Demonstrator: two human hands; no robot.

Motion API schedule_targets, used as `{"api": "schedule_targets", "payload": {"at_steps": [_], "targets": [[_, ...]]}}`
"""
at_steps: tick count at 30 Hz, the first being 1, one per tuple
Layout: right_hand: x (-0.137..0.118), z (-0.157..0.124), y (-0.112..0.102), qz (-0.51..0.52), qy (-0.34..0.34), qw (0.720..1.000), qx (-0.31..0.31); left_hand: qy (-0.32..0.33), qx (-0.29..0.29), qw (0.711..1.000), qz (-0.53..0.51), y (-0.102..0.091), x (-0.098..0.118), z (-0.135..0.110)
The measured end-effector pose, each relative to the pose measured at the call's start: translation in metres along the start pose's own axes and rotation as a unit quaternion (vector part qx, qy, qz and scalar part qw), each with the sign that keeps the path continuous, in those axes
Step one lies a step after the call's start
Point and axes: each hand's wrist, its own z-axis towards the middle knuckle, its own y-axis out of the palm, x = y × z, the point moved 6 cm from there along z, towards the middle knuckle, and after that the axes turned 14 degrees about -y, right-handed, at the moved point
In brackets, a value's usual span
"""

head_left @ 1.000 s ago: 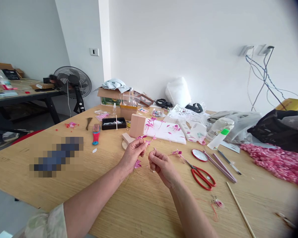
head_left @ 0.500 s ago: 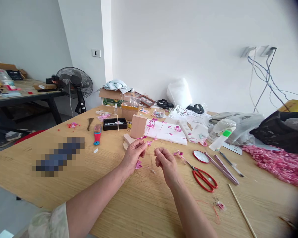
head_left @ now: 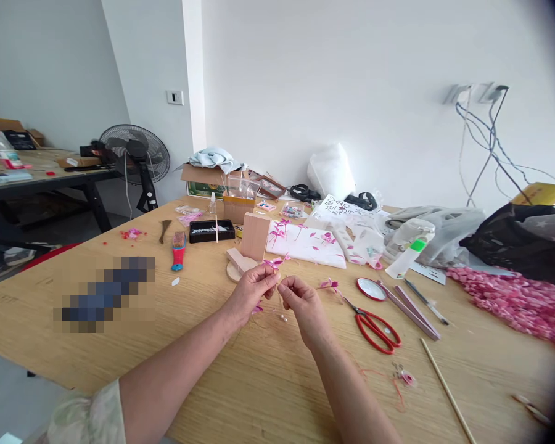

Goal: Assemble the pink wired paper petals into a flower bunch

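Over the middle of the table, my left hand is closed in a pinch on a sprig of pink artificial flowers, its petals showing above and below the fingers. My right hand is pinched shut right beside it, the fingertips almost touching the left ones. A thin thread, barely visible, seems to be between its fingers. Small white beads on fine stems hang below the hands. To the right lie another pink flower sprig and red-handled scissors.
A wooden block stand and a white sheet with pink flowers stand behind the hands. Rightward are a round red-rimmed dish, tweezers, a thread spool, a wooden stick and a glue bottle. A brush lies left.
My right hand has moved left, closing the gap to my left hand. The left hand keeps its pinch on the flower sprig. The whole view has shifted slightly.
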Motion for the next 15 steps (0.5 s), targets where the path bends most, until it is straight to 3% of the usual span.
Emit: {"api": "schedule_targets", "payload": {"at_steps": [3, 8, 11, 15], "targets": [[-0.005, 0.002, -0.004, -0.098, -0.054, 0.994, 0.005, -0.045, -0.025, 0.996, -0.077, -0.001, -0.006, 0.001], [-0.022, 0.003, -0.007, -0.289, -0.191, 0.938, 0.021, -0.085, -0.042, 0.982, -0.163, -0.002, -0.01, 0.002], [-0.022, 0.003, -0.009, -0.338, -0.195, 0.92, 0.034, -0.079, -0.052, 0.979, -0.182, -0.001, -0.008, 0.002], [-0.013, 0.003, -0.009, -0.383, -0.18, 0.906, 0.003, -0.084, -0.052, 0.978, -0.185, -0.002, -0.009, 0.003]]}}
